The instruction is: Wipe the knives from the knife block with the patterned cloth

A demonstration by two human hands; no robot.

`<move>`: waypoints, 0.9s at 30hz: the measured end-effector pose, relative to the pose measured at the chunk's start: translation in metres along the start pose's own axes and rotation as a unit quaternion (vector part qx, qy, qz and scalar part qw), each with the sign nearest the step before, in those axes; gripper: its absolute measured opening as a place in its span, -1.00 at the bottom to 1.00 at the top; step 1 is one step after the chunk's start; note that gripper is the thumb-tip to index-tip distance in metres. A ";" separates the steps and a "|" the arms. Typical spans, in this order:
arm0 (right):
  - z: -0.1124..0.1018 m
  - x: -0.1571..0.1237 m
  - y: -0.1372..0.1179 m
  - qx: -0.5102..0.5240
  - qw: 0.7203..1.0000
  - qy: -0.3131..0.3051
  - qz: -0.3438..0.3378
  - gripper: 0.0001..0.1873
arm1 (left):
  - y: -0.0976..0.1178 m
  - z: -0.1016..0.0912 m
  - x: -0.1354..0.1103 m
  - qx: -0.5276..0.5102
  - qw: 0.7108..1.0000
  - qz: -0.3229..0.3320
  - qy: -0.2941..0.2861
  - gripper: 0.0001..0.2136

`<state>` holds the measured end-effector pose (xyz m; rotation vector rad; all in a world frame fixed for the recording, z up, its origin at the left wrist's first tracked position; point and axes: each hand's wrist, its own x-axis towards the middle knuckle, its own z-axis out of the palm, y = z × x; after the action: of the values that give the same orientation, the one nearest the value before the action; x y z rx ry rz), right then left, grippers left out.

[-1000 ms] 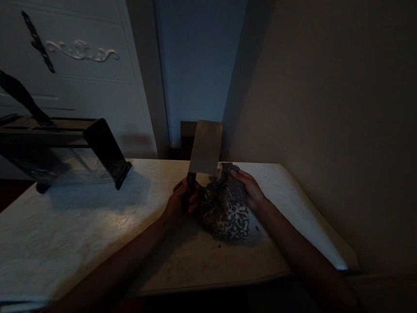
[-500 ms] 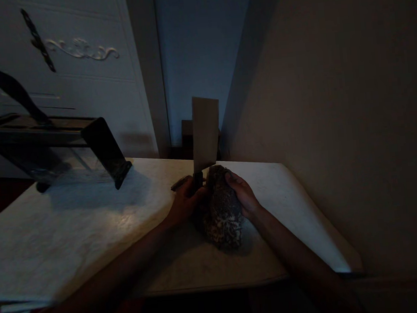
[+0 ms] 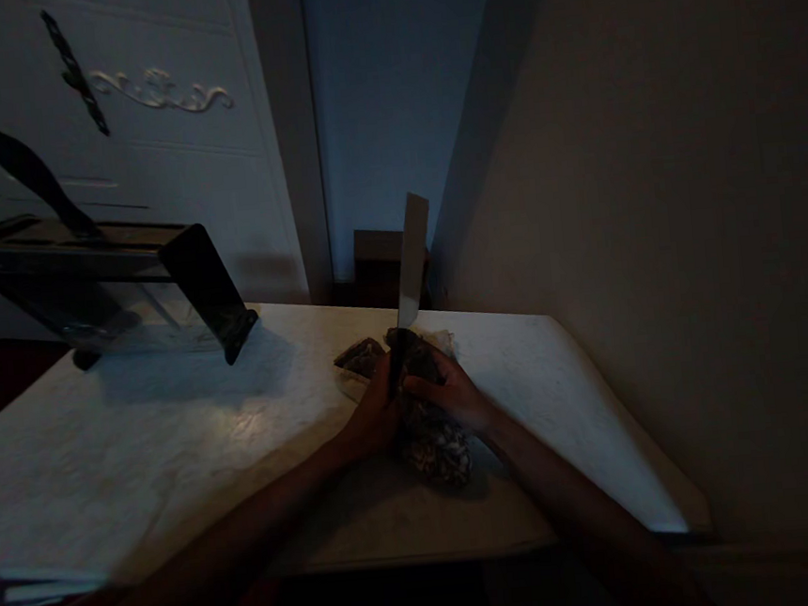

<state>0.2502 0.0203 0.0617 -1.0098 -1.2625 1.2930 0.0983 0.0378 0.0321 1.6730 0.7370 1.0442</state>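
Observation:
In dim light my left hand is closed round the dark handle of a cleaver. Its broad blade stands upright and nearly edge-on to me. My right hand is closed on a dark patterned cloth bunched on the pale table, pressed close against the cleaver's handle. Part of the cloth sticks out to the left behind my left hand.
A dark knife block with a black-handled knife in it stands at the table's far left. A white cabinet rises behind it, a wall to the right. A small brown box sits beyond the table's far edge.
The cleaver's blade has swung from flat-on to nearly edge-on and stands more upright. My right hand has moved left, gathering the cloth in against the handle.

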 end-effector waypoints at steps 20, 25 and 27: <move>-0.001 0.010 0.009 -0.041 0.994 0.087 -0.060 -0.56 | -0.005 -0.003 0.001 0.242 0.970 -0.015 0.033 -0.88; -0.001 0.009 0.010 -0.011 0.992 0.108 -0.071 -0.60 | 0.001 -0.004 -0.002 0.236 0.968 -0.068 0.046 -0.86; -0.002 0.009 0.010 0.014 0.992 0.108 -0.069 -0.60 | -0.001 -0.005 -0.002 0.205 0.976 -0.061 0.031 -0.80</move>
<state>0.2503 0.0301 0.0524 -0.9956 -1.1245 1.0635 0.0929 0.0388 0.0314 1.9166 1.1426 0.9022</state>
